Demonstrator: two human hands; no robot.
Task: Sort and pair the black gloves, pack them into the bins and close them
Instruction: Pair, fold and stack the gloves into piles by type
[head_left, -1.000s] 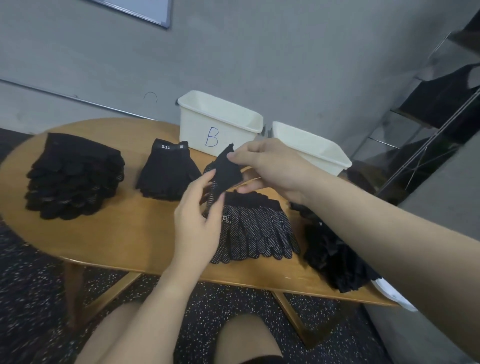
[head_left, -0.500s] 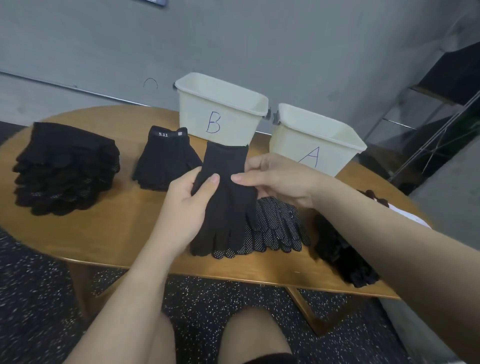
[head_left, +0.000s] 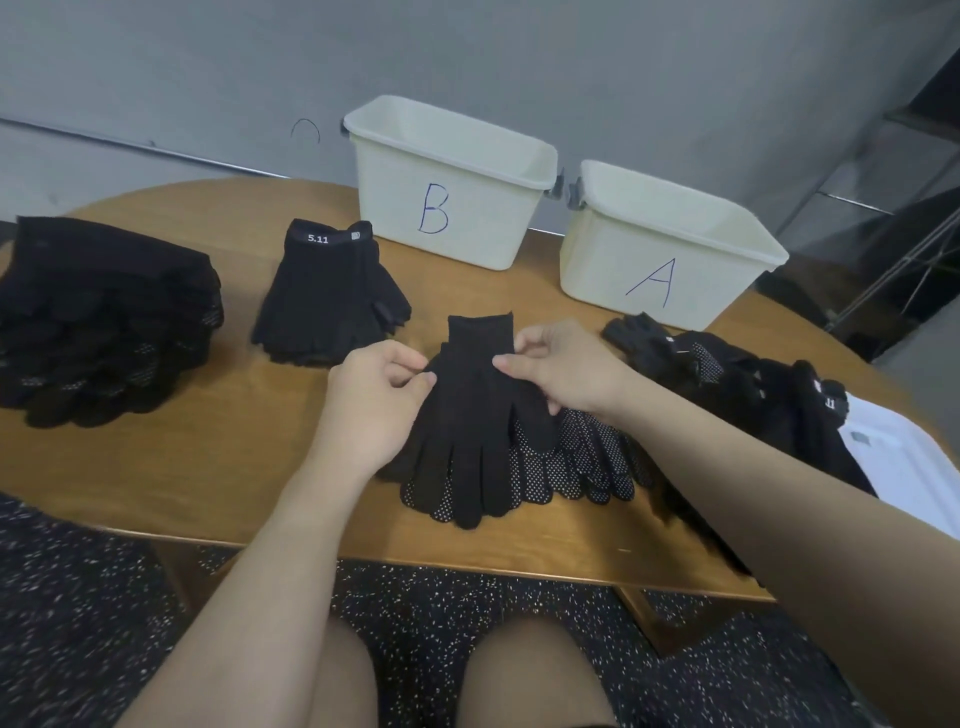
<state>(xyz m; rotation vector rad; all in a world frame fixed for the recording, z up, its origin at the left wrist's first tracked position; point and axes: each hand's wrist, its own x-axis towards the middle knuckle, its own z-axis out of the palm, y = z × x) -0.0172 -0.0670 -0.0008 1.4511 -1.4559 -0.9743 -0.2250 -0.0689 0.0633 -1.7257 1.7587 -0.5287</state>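
pairing step: left hand (head_left: 371, 410) and right hand (head_left: 563, 371) pinch the edges of a plain black glove (head_left: 478, 410), laid over dotted gloves (head_left: 576, 462) just in front of bin b (head_left: 447, 182). next probably square it up, then bin it. knit, limp, fingers toward the person.

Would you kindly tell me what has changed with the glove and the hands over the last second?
The plain black glove, held up crumpled a second ago, has been spread out and brought down flat onto the dotted gloves, cuff toward the bins. The left hand and right hand moved down with it and now pinch its two edges. The 5.11 gloves, bin B and the left stack stayed put.
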